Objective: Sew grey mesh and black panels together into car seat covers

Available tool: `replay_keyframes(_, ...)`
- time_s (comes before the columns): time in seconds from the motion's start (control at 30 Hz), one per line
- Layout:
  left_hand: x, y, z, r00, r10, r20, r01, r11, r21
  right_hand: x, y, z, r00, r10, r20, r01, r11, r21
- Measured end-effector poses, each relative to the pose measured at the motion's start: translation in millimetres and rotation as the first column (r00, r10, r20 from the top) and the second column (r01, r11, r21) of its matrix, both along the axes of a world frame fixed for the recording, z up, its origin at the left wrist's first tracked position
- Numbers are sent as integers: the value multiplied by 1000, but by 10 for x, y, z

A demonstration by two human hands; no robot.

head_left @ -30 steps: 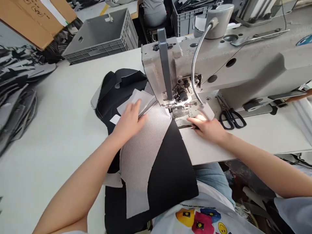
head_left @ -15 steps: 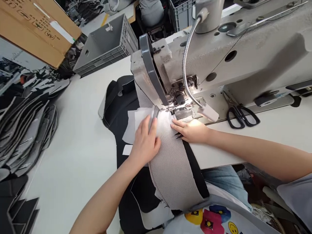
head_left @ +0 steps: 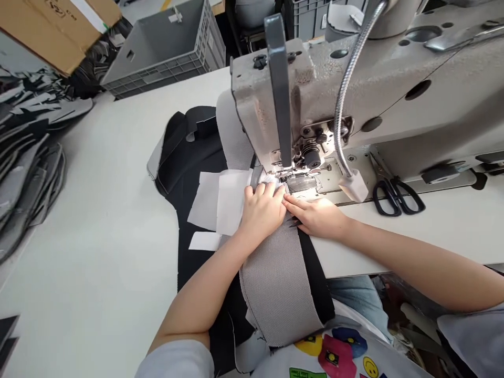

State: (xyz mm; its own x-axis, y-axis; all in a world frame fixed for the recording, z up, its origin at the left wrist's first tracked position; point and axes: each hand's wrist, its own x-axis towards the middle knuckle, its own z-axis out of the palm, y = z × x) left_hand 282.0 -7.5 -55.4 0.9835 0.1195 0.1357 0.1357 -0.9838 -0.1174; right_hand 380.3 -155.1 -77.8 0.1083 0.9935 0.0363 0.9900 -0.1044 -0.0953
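Observation:
A grey mesh fabric panel [head_left: 277, 286] with black fabric [head_left: 189, 173] under and around it runs beneath the head of a sewing machine [head_left: 258, 100]. My left hand [head_left: 264, 207] lies on the panel close to the presser foot [head_left: 285, 176], its fingers curled and pressing into the fabric. Touching it, my right hand [head_left: 321, 216] rests at the panel's right edge, fingertips together on the cloth. Dark pointed blades of small thread snips [head_left: 294, 222] stick out from under the right palm; their handles are hidden. White backing pieces [head_left: 232, 202] lie left of my left hand.
Black-handled scissors [head_left: 397, 197] lie on the machine bed at right. A lamp on a bendable neck [head_left: 353, 185] hangs by the needle. Behind stands a grey crate [head_left: 165, 47], with a cardboard box [head_left: 59, 31] beside it. Stacked fabric pieces [head_left: 31, 173] line the left.
My left hand has moved right and forward over the panel, its spread fingers now curled beside my right hand. The right hand stays by the needle area. The view has shifted.

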Motion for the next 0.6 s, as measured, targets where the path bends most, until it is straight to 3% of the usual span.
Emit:
replay_keyframes(0.47, 51, -53, -59, 998, 48, 51, -47, 999, -24, 29, -46, 24, 999, -41, 10, 41, 998, 45)
replay_keyframes(0.6, 38, -62, -51, 997, 44, 56, -42, 998, -39, 99, -134, 75, 991, -133, -2, 132, 988, 84)
